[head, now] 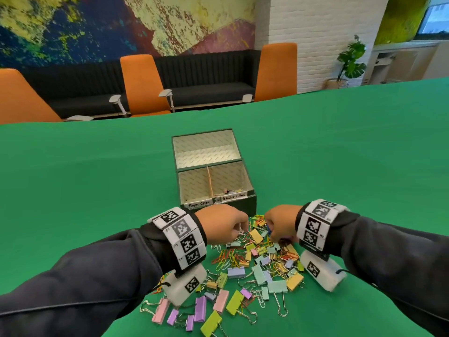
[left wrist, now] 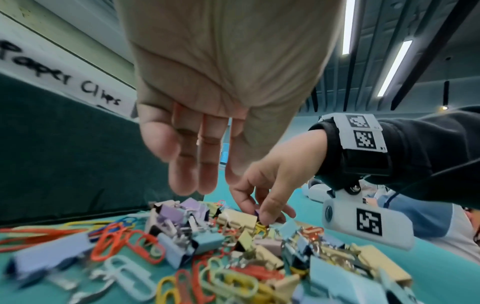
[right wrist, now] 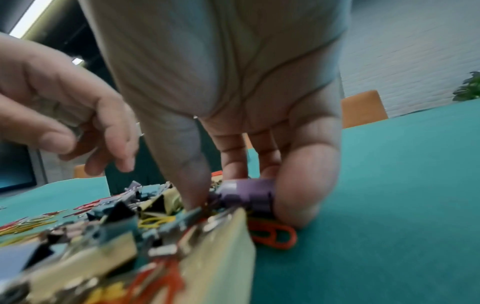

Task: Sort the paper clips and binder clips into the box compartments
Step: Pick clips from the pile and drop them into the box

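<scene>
A dark green box stands ahead of me, with front compartments labelled "Paper Clips" and "Binder Clips". A few clips lie in the binder one. A mixed pile of coloured paper clips and pastel binder clips is spread in front of it. My right hand reaches into the far edge of the pile and pinches a small purple binder clip between thumb and fingers. My left hand hovers just above the pile beside it. Its fingers hang straight and loose, and nothing shows in the palm.
The box's open lid lies behind its compartments. The green cloth table stretches wide on both sides. Orange chairs and a black sofa stand past its far edge. An orange paper clip lies under my right fingers.
</scene>
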`<state>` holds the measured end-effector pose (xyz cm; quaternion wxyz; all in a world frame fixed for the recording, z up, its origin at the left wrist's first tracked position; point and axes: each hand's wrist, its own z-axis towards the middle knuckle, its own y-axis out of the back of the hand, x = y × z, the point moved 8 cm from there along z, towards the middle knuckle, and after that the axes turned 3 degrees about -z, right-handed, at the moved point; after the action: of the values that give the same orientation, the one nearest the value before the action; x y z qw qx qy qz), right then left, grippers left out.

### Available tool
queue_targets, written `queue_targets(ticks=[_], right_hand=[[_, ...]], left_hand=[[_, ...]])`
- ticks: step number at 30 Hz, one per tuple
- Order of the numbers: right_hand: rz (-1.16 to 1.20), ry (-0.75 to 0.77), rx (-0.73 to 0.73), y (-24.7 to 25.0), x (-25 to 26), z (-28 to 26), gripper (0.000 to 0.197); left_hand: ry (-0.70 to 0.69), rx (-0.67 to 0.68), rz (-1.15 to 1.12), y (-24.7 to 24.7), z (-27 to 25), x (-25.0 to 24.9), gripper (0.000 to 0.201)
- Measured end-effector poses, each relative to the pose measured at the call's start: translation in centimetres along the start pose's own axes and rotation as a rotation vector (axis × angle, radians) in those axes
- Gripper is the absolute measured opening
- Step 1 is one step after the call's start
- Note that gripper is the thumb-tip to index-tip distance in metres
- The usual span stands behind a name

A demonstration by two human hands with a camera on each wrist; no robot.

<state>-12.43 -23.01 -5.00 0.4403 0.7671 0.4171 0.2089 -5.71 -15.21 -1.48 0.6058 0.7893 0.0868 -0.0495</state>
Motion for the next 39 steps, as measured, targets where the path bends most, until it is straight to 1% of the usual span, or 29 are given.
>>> queue_targets(ticks=[3,5,6,8,10,11,12,13,15,16,19,20,22,24,26,28,33,35,37,39], right_hand=[[0.018,0.010,-0.028,0.5,-0.4,0.0,0.010],[0.134,0.029,-0.101,1.4,-1.1,-0.4,0.007],[0.233,0.041,-0.137,1.8,-1.6,-0.5,0.004],[0.480,0.079,-0.166,2.2,-2.1,-0.7,0.008],[0.741,0.109,-0.137,2.1,-2.1,-1.1,0.015],[0.808,0.123,-0.118,2.0,-1.7,-1.2,0.018],[0.801,0.139,-0.104,1.9,-1.2,-1.3,0.019],[0.725,0.150,-0.101,1.9,-0.5,-1.3,0.019],[0.489,0.193,-0.139,2.2,1.0,-1.3,0.014],[0.388,0.221,-0.156,2.3,1.8,-1.2,0.016],[0.097,0.242,-0.119,1.7,3.3,-0.7,0.031],[0.020,0.238,-0.094,1.3,3.7,-0.5,0.032],[-0.054,0.232,-0.069,0.9,3.9,0.0,0.028],[-0.082,0.217,-0.061,0.8,3.8,0.1,0.027],[-0.077,0.207,-0.075,0.8,3.4,0.1,0.032],[-0.034,0.207,-0.105,0.7,3.1,0.0,0.038],[0.152,0.256,-0.223,1.8,1.9,-0.7,0.028],[0.230,0.266,-0.231,2.4,1.3,-0.9,0.024],[0.259,0.269,-0.196,2.4,1.3,-0.9,0.022],[0.239,0.273,-0.128,1.8,2.0,-0.8,0.032]], left_hand=[[0.070,-0.021,0.029,0.1,0.6,0.9,0.029],[0.138,-0.014,0.057,-0.1,0.5,1.7,0.028],[0.159,-0.007,0.071,-0.4,0.4,2.1,0.027],[0.171,0.005,0.085,-1.0,0.2,2.4,0.023],[0.170,0.020,0.070,-1.7,-0.1,2.5,0.017],[0.168,0.026,0.066,-1.9,-0.3,2.5,0.012],[0.161,0.026,0.064,-2.0,-0.4,2.5,0.009],[0.153,0.024,0.064,-2.1,-0.6,2.5,0.008],[0.145,0.011,0.061,-1.8,-0.9,2.6,0.009],[0.144,0.003,0.062,-1.5,-1.0,2.7,0.010],[0.145,0.003,0.049,-0.9,-1.3,3.2,0.020],[0.137,0.008,0.041,-0.9,-1.2,3.2,0.022],[0.112,0.006,0.050,-0.8,-0.8,3.1,0.027],[0.106,0.000,0.086,-1.0,-0.1,2.8,0.033],[0.106,0.004,0.136,-1.3,0.6,2.4,0.032],[0.110,0.013,0.175,-1.7,1.2,2.0,0.028],[0.166,0.060,0.201,-1.8,1.8,2.3,0.008],[0.192,0.070,0.178,-1.9,1.7,2.7,0.015],[0.219,0.075,0.167,-2.2,1.5,3.0,0.025],[0.240,0.070,0.166,-2.4,1.3,3.2,0.029]])
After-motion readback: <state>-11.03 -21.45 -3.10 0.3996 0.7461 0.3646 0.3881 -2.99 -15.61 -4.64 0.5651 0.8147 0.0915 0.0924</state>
